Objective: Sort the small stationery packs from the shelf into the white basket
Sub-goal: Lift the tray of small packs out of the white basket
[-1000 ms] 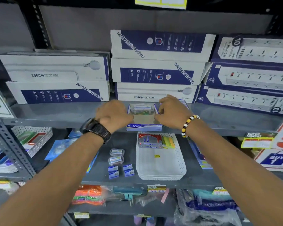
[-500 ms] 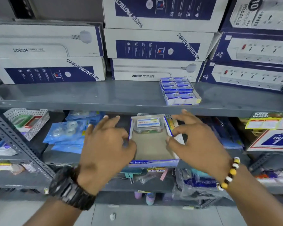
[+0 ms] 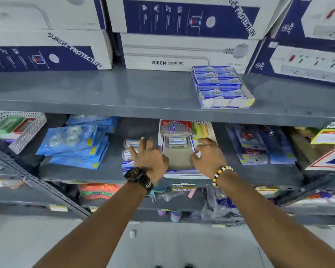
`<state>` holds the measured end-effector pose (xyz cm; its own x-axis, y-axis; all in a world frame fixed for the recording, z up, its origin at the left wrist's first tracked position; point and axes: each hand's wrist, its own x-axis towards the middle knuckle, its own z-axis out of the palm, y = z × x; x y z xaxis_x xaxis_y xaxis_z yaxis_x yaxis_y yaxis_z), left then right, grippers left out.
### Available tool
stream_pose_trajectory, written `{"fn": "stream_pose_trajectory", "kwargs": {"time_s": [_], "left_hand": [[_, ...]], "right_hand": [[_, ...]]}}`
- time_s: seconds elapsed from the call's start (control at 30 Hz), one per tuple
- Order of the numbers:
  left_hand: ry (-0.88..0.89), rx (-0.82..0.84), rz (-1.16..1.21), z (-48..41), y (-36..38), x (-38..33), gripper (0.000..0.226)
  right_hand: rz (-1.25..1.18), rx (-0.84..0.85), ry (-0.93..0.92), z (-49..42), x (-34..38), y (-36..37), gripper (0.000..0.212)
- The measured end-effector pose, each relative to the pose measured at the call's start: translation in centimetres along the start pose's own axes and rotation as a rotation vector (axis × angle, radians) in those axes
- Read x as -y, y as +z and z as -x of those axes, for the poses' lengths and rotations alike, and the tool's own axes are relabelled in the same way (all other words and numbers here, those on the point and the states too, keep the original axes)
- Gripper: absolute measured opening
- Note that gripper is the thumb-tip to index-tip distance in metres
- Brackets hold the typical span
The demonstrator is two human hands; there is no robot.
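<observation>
Fingers [image 3: 207, 141] touching tray [image 3: 179, 158], "SURGE PROTECTION" boxes [image 3: 46, 55] above

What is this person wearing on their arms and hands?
Both forearms are bare, with no sleeves or gloves in view. By the left hand, the wrist carries a chunky black wristwatch with a dark link band. By the right hand, the wrist carries a bracelet of round yellow, white and black beads.
</observation>
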<state>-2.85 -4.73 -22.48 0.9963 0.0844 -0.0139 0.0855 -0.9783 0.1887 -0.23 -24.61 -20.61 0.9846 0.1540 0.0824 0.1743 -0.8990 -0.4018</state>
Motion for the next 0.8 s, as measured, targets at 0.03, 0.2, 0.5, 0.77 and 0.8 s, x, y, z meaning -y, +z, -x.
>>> {"fn": "stream_pose_trajectory", "kwargs": {"time_s": [0.03, 0.2, 0.5, 0.77, 0.8], "left_hand": [[-0.006, 0.036, -0.024, -1.0, 0.8, 0.0, 0.042], [-0.02, 0.21, -0.142, -4.9, 3.8, -0.3, 0.046], [0.023, 0.211, -0.251, -8.2, 5.9, -1.6, 0.039], [0.006, 0.24, -0.257, -8.2, 7.3, -1.2, 0.043], [-0.005, 0.21, -0.251, -8.0, 7.1, -1.1, 0.048]], "right_hand": [[0.027, 0.027, 0.012, -0.8, -0.5, 0.9, 0.028], [0.113, 0.157, 0.064, -4.1, -2.4, 4.7, 0.03], [0.17, 0.177, 0.02, -8.1, -4.7, 8.8, 0.021], [0.199, 0.234, -0.006, -7.9, -6.0, 9.9, 0.026], [0.172, 0.214, -0.011, -7.4, -5.8, 9.1, 0.029]]}}
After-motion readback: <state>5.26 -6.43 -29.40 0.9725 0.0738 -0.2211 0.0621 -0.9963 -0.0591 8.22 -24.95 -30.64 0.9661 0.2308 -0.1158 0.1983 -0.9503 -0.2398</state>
